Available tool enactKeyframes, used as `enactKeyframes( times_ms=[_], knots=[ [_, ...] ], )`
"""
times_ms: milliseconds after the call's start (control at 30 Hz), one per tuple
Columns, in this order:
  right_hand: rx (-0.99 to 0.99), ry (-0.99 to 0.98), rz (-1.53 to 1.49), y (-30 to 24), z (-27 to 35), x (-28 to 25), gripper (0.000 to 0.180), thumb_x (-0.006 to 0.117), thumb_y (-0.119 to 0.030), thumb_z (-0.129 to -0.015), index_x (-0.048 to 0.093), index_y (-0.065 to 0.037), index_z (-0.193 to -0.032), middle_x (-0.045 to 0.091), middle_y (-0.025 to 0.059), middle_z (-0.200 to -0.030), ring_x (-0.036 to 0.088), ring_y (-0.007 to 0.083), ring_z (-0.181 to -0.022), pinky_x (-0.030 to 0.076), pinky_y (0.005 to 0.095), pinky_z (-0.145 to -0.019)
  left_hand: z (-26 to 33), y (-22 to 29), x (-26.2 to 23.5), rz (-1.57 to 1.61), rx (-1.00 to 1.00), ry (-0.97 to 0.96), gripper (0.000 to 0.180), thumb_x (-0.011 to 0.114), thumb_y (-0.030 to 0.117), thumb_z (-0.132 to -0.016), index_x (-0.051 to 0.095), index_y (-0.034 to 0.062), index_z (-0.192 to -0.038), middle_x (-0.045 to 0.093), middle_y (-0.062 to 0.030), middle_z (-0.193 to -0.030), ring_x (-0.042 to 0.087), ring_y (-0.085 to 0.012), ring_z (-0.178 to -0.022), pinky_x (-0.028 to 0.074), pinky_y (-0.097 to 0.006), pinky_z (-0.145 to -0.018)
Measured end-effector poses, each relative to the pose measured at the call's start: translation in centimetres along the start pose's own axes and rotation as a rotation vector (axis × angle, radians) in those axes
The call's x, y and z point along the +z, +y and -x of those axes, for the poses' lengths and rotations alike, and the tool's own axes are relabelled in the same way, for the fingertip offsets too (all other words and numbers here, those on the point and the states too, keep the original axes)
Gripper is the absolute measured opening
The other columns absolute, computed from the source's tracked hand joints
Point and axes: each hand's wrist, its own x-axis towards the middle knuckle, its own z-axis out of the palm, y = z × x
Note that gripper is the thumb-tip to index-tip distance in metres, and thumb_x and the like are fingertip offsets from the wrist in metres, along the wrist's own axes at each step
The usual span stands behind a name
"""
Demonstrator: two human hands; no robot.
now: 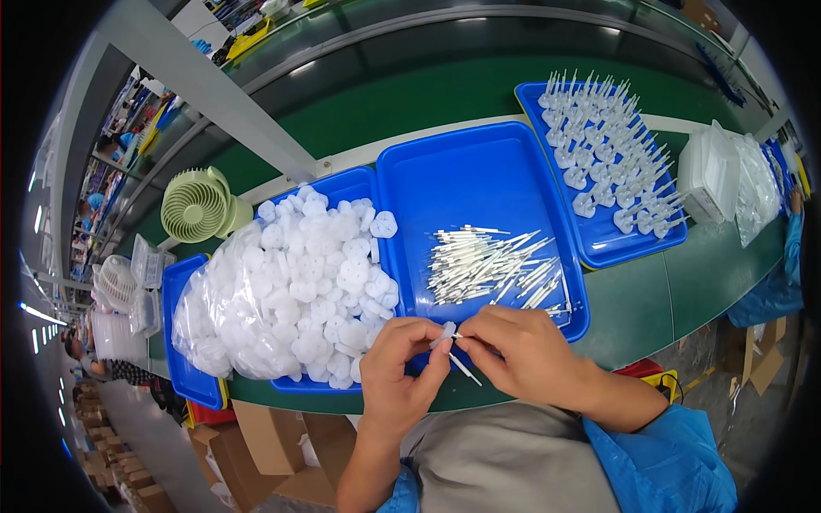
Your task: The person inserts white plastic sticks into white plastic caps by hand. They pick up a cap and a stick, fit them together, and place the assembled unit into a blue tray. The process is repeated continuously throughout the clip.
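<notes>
Between the thumb and forefinger of the left hand (398,368), a small translucent white piece (446,331) is being pinched, while the fingertips of the right hand (522,346) are being pressed close against it, at the upper end of a pair of thin white rods (466,369); which fingers are bearing the rods cannot be told exactly. Piece and rods are being held between the two hands, over the near edge of the middle blue tray (462,171). In that tray a loose pile of white sticks (483,267) is being contained. On the left, a heap of white discs (329,282), partly covered by a clear plastic bag (201,321), is being borne by the left blue tray (355,182). On the right, rows of discs with upright stems (594,158) are being held in the right blue tray (599,253). Beyond the heap, a pale green fan (195,207) is being supported by the green table (710,282), as are a white container (708,175) and a clear bag (757,192) at far right.
</notes>
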Motion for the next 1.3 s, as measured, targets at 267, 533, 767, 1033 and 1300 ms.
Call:
enactKeyframes(
  times_ms=[267, 533, 767, 1033, 1300],
  knots=[
    [0.032, 0.047, -0.086, -0.2, 0.2, 0.8, 0.006, 0.075, -0.008, -0.104, 0.071, -0.003, -0.103, 0.070, 0.0141, -0.087, 0.070, 0.0367, -0.068, 0.053, 0.0469, -0.058, 0.1, -0.1, 0.2, 0.131, -0.059, 0.012, 0.017, 0.072, -0.012, -0.103, 0.069, -0.0072, -0.120, 0.068, -0.0097, -0.118, 0.074, -0.0136, -0.104, 0.064, -0.030, -0.094],
    [-0.028, 0.119, -0.084, 0.0, 0.8, 1.2, 0.012, 0.081, -0.007, -0.101, 0.075, -0.003, -0.111, 0.072, 0.0127, -0.090, 0.071, 0.0324, -0.069, 0.054, 0.0437, -0.059, -0.4, -0.1, 0.0, 0.193, 0.132, -0.003, 0.029, 0.072, -0.017, -0.098, 0.066, -0.0083, -0.125, 0.064, -0.0192, -0.135, 0.074, -0.0325, -0.129, 0.064, -0.038, -0.105],
    [-0.086, 0.141, -0.025, 0.1, 1.0, 1.1, 0.017, 0.083, -0.008, -0.099, 0.077, -0.003, -0.114, 0.073, 0.0112, -0.092, 0.073, 0.0307, -0.073, 0.057, 0.0417, -0.062, -0.7, 0.1, -0.8, -0.082, 0.237, -0.072, 0.041, 0.072, -0.018, -0.095, 0.067, -0.0088, -0.135, 0.062, -0.0231, -0.144, 0.074, -0.0359, -0.131, 0.064, -0.041, -0.108],
    [-0.087, 0.081, 0.070, -0.1, 0.6, -0.2, 0.021, 0.086, -0.012, -0.095, 0.078, -0.004, -0.114, 0.074, 0.0093, -0.098, 0.073, 0.0309, -0.089, 0.056, 0.0449, -0.076, -0.6, 0.7, -0.3, 0.106, 0.114, -0.013, 0.035, 0.069, -0.017, -0.099, 0.067, -0.0095, -0.134, 0.061, -0.0218, -0.147, 0.074, -0.0362, -0.133, 0.063, -0.041, -0.109],
    [0.055, -0.194, 0.514, 1.2, 0.4, -3.0, 0.020, 0.089, -0.012, -0.088, 0.078, -0.008, -0.105, 0.069, 0.0077, -0.102, 0.064, 0.0317, -0.106, 0.051, 0.0468, -0.094, -0.4, 0.0, -0.1, 0.203, 0.053, 0.090, 0.018, 0.067, -0.010, -0.107, 0.065, -0.0068, -0.125, 0.062, -0.0195, -0.146, 0.073, -0.0319, -0.131, 0.059, -0.038, -0.109]
  ],
)
